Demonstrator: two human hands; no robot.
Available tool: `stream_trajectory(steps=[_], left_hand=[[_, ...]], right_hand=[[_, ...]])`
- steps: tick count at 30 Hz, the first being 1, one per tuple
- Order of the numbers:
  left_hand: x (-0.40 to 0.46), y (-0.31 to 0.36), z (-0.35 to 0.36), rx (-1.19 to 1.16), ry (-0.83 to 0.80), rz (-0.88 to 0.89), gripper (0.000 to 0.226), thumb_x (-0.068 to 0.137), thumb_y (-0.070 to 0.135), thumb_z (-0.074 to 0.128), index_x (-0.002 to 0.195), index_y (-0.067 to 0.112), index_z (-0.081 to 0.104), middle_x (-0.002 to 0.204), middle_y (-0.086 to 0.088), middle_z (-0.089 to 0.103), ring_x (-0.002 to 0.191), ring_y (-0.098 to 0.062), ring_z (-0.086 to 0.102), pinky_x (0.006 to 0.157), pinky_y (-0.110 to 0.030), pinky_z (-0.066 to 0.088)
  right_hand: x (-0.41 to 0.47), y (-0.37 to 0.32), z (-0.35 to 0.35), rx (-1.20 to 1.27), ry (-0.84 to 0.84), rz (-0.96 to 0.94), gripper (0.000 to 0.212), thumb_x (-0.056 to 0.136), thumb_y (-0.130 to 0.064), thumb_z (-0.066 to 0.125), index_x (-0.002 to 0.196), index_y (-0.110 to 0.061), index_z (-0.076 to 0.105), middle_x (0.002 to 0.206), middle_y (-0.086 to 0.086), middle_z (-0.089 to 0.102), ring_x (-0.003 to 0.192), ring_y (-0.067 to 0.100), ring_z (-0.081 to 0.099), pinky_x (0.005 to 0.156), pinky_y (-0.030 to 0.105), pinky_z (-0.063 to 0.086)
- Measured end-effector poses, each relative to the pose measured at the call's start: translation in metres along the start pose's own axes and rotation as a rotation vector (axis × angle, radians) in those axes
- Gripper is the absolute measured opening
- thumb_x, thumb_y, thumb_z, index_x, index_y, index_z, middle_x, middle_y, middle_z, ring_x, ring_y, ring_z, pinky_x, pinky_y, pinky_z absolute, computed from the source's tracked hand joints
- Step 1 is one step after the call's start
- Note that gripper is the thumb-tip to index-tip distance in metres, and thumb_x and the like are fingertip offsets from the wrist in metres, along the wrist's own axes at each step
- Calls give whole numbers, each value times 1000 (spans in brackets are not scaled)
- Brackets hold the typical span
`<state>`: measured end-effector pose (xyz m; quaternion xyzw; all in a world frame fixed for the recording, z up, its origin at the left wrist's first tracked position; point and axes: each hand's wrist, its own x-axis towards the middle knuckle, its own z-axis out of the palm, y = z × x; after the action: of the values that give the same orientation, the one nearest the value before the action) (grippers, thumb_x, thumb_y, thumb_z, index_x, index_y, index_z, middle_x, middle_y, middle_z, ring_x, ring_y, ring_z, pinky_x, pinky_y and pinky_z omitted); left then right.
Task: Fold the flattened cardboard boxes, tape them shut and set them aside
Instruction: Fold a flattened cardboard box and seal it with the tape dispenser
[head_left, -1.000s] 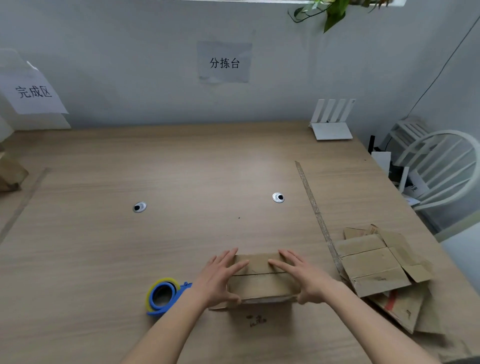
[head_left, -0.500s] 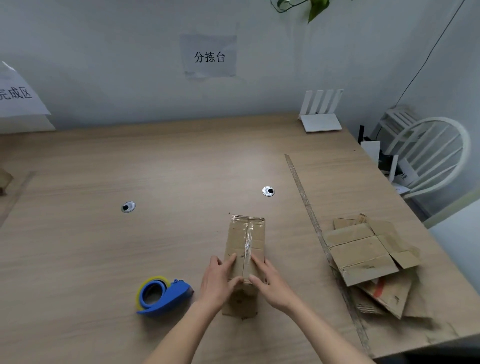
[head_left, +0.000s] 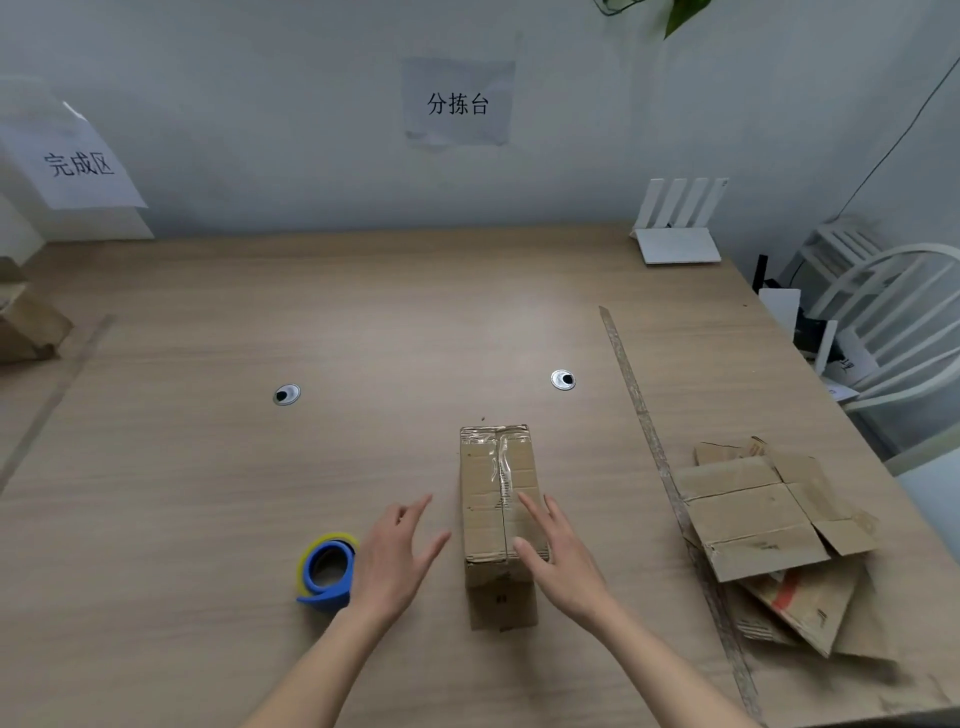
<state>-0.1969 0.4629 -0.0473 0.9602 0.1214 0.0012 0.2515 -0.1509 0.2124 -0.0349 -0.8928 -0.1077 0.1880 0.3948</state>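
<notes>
Your wooden table (head_left: 208, 519) carries flattened cardboard boxes (head_left: 769, 540) piled at the right. The folded box (head_left: 498, 499) stands before you, tape down its top seam. Your right hand (head_left: 561, 561) lies on it, fingers straight. Your left hand (head_left: 395, 556), spread and holding nothing, hovers between the box and the blue tape dispenser (head_left: 327, 569).

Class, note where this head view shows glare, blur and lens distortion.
Head view: glare shines off the clear tape on the box; the left hand looks slightly motion-blurred; wide-angle distortion bends the table edges and the chair.
</notes>
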Motion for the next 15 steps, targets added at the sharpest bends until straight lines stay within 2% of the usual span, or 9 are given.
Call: stream_trajectory(steps=[2, 5, 7, 9, 12, 15], left_hand=[[-5, -28, -2, 100, -1, -120, 73, 87, 67, 59, 150, 37, 39, 113, 4, 56, 96, -17, 60, 72, -30, 49], [-13, -65, 5, 286, -195, -264, 82, 86, 73, 52, 156, 41, 24, 127, -3, 50, 111, -20, 56, 87, -31, 47], [-15, -77, 16, 342, -300, -284, 85, 88, 74, 48, 158, 42, 13, 127, -6, 53, 109, -21, 59, 90, -31, 47], [-13, -80, 26, 291, -312, -302, 83, 90, 68, 50, 157, 40, 9, 120, -6, 57, 101, -22, 63, 86, -33, 50], [-11, -87, 27, 186, -272, -268, 72, 95, 57, 53, 156, 38, 21, 106, -1, 56, 97, -23, 62, 82, -35, 51], [-11, -91, 13, -25, -237, -110, 70, 91, 47, 64, 153, 38, 33, 105, 2, 53, 97, -21, 58, 83, -36, 48]], right_hand=[[0, 1, 0, -22, 26, 0, 59, 99, -48, 52, 151, -55, 25, 168, -12, 11, 153, 2, 8, 120, 30, 23], [1, 5, 3, -22, 82, 16, 56, 101, -46, 51, 151, -54, 27, 166, -15, 15, 152, 0, 12, 118, 29, 24], [-1, 6, 6, -15, 110, 16, 56, 101, -44, 51, 151, -54, 28, 165, -18, 18, 150, -2, 14, 116, 27, 27], [-5, 7, 10, -28, 130, 0, 57, 101, -41, 52, 151, -55, 28, 163, -21, 19, 146, -8, 17, 111, 23, 30], [-10, 1, 13, -95, 173, -50, 56, 101, -38, 52, 150, -53, 30, 161, -25, 21, 137, -20, 20, 102, 19, 38], [-3, -18, 15, -147, 268, -141, 50, 100, -27, 55, 147, -40, 44, 155, -21, 34, 139, -6, 34, 104, 23, 42]])
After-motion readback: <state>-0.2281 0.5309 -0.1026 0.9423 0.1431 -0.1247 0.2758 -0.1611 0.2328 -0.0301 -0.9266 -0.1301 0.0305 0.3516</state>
